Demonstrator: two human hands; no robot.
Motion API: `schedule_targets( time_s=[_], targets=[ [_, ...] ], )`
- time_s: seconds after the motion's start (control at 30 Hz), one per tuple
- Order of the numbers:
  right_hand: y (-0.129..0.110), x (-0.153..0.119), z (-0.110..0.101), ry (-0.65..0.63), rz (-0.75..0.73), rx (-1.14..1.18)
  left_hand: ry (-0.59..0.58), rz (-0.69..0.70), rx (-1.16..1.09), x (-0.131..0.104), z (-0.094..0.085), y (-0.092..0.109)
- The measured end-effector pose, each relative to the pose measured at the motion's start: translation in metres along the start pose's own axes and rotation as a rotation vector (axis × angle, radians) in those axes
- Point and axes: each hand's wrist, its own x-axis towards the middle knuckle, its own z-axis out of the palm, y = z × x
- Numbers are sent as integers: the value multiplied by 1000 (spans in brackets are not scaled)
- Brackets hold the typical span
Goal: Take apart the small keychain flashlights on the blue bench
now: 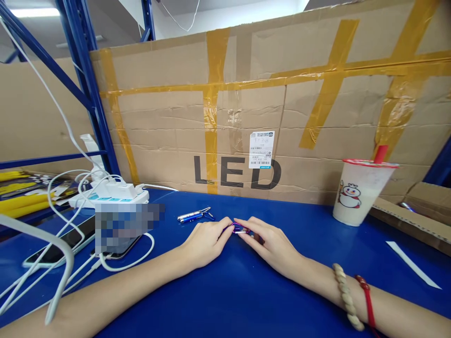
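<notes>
My left hand [207,239] and my right hand [273,241] meet over the middle of the blue table. Between their fingertips is a small shiny purple metallic object [240,229], mostly covered by the fingers, so its kind cannot be made out. Both hands are closed in a pinch on it, the left at its left end and the right at its right end. Just behind my left hand lie a slim blue metal tube [193,217] and a silver one [194,213] side by side, pen-like, with a small loop or clip at the right end.
A white power strip [116,197] with plugs and tangled white cables stands at the left, beside phones [75,239]. A lidded drink cup [362,192] with a red straw is at the right, near a white strip [412,264] and an open carton [416,223]. Taped cardboard [169,126] walls the back.
</notes>
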Motion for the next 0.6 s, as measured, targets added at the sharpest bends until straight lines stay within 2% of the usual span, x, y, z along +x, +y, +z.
schedule_targets(
  time_s=[0.17,0.6],
  targets=[
    [-4,0,-1,-65,-19,-55,1,11,41,-2,-1,1],
    [-9,-1,-4,-74,-94,-111,-38,48,-27,-1,1,0]
  ],
)
